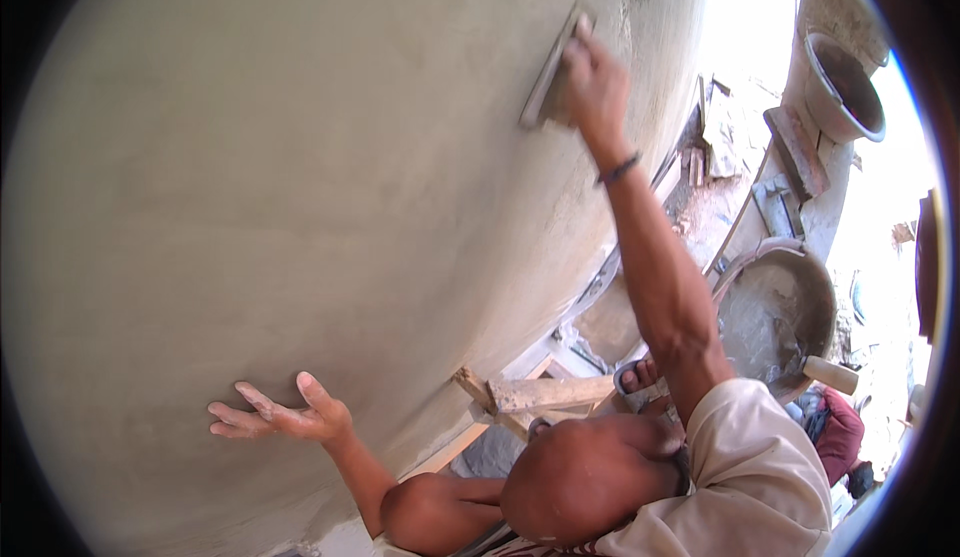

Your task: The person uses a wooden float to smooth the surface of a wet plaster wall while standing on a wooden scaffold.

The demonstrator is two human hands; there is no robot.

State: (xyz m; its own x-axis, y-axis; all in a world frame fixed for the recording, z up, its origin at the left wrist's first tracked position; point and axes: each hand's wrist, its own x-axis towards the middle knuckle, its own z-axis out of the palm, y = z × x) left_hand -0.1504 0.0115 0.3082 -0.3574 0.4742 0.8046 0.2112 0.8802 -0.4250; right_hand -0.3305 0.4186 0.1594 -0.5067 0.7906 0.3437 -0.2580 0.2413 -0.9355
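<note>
A broad grey plastered wall (300, 137) fills the left and middle of the view. High on it, my right hand (598, 87) grips a plastering trowel (546, 85), whose flat blade lies tilted against the plaster. The fingers are slightly blurred and hide part of the handle. A dark band circles my right wrist. Lower left, my left hand (285, 413) is open, fingers spread and holding nothing. It is close to the wall; whether it touches cannot be told. Grey smears mark its fingers.
At right, planks carry a round basin (826, 307) of wet grey mix, a tool with a pale handle (830, 374), a bucket (826, 105) and a brick-like block (797, 152). Wooden beams (550, 393) stand below by the wall. A person in maroon (840, 437) is lower right.
</note>
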